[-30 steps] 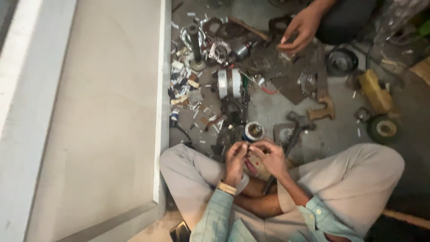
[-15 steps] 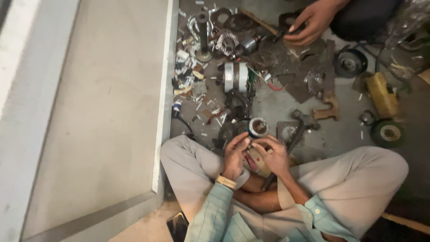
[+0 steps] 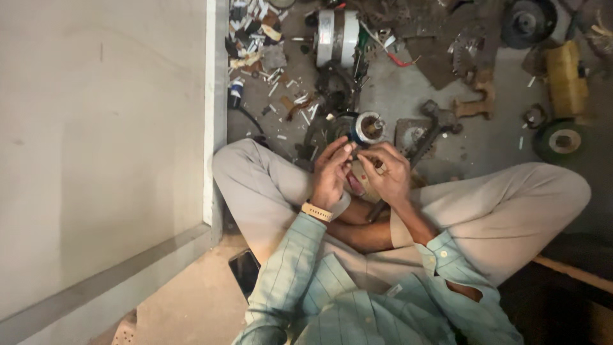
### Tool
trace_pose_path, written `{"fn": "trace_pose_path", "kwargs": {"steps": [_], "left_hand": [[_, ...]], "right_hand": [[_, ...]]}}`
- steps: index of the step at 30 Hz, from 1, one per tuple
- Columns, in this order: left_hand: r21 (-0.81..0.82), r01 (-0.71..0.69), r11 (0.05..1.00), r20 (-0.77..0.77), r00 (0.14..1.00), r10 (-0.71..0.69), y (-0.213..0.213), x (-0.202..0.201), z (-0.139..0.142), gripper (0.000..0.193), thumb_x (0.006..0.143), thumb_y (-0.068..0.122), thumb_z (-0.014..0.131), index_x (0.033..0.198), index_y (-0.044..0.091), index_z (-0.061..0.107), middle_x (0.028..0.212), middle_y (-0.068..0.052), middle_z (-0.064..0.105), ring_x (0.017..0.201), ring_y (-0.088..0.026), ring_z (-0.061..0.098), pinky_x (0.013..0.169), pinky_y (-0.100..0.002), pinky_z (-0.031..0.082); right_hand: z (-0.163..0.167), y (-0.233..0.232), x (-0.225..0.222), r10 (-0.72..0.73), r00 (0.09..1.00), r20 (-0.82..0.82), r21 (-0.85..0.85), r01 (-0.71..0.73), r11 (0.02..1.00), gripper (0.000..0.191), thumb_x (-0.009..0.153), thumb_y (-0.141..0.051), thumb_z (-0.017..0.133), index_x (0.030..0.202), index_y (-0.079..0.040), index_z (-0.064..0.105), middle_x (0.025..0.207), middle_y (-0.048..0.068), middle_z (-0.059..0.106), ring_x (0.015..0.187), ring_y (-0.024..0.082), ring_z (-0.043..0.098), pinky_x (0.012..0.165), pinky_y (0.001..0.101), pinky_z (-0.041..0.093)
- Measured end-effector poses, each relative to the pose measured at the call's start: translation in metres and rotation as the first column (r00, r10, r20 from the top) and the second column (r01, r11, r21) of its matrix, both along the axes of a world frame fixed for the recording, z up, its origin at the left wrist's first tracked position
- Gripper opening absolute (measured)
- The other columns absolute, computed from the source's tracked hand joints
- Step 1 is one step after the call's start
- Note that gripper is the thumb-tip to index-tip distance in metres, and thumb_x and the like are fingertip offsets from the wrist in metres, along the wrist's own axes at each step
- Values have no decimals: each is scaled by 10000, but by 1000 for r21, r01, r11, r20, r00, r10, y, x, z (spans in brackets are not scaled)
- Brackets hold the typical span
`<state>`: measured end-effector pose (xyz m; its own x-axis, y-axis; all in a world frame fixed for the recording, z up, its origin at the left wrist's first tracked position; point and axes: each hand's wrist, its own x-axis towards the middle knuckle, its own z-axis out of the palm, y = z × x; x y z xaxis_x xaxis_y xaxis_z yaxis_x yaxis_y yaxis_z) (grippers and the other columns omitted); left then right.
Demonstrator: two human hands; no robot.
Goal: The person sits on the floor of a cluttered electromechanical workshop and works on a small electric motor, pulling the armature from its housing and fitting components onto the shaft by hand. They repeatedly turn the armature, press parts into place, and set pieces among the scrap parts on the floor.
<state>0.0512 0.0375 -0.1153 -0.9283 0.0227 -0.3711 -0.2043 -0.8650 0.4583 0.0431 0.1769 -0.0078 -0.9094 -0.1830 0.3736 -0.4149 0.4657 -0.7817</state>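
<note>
Rotor [image 3: 369, 127], small, cylindrical, with a pale winding band and a short shaft end: positioned on the floor just ahead of the seated person's crossed legs, directly beyond the fingertips of both hands. Left hand [image 3: 330, 174]: raised above the lap, fingers curled and pinched together near the rotor's rim; what exactly it grips is too small to tell. Right hand [image 3: 387, 172]: held just beside the left, fingers bent inward around a small part that is mostly hidden; the two hands nearly touch at the fingertips. Wristband [image 3: 317, 211], tan, on the left wrist. Person: seated cross-legged on the floor, beige trousers [image 3: 511, 211], pale green checked shirt [image 3: 345, 294] with sleeves rolled. Phone [image 3: 243, 271], dark, lying by the left hip. Spanner [image 3: 426, 131], dark, lying on the floor just right of the rotor. Motor housing [image 3: 338, 37], white and drum-shaped, farther out, near the upper middle. Scattered small parts [image 3: 258, 38], white and dark, heaped to the left of that housing along a white wall edge [image 3: 211, 115]. Bracket [image 3: 477, 102], rusty brown, well to the right. Yellow block [image 3: 566, 78] near the far right edge, with a green-rimmed disc [image 3: 563, 142] below it. Dark round wheel [image 3: 527, 22] at the top right.
</note>
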Motion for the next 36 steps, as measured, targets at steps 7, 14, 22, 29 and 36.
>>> {"fn": "trace_pose_path", "kwargs": {"steps": [7,14,22,29,36], "left_hand": [[-72,57,996,-22,998,-59,5,2,7,404,919,96,749,1305,32,647,1125,-67,760,882,-82,670,751,-209,508],[-263,44,964,-13,999,-49,17,1,12,292,955,203,754,1181,24,708,1003,-61,785,803,-80,688,709,-216,522],[-340,35,940,72,997,-11,15,-1,5,295,952,282,750,1138,55,721,939,-32,755,723,-77,654,648,-223,493],[-345,29,938,68,998,-6,15,-2,5,302,964,266,730,1183,61,699,1053,-47,753,775,-97,675,677,-234,505],[-332,48,942,84,996,-22,14,0,5,333,968,285,719,1212,63,674,1070,-54,748,797,-117,690,686,-248,508]], "right_hand": [[-18,9,0,24,979,203,-300,39,953,104,948,-21,753,1043,11,727,1009,55,689,826,98,668,726,248,535],[-40,30,-17,-141,897,420,-395,321,861,78,984,-28,738,1049,15,729,858,0,697,723,58,623,657,211,495],[-44,36,-32,-127,895,427,-357,296,886,96,976,-46,763,1041,18,731,847,17,708,736,64,659,672,211,536],[-41,32,-37,-97,869,485,-400,319,859,124,951,-51,774,1026,35,726,876,48,735,740,82,686,698,227,580],[-44,33,-39,-59,843,535,-427,330,842,113,954,-55,763,1017,35,736,881,61,744,745,94,692,692,235,579]]}}
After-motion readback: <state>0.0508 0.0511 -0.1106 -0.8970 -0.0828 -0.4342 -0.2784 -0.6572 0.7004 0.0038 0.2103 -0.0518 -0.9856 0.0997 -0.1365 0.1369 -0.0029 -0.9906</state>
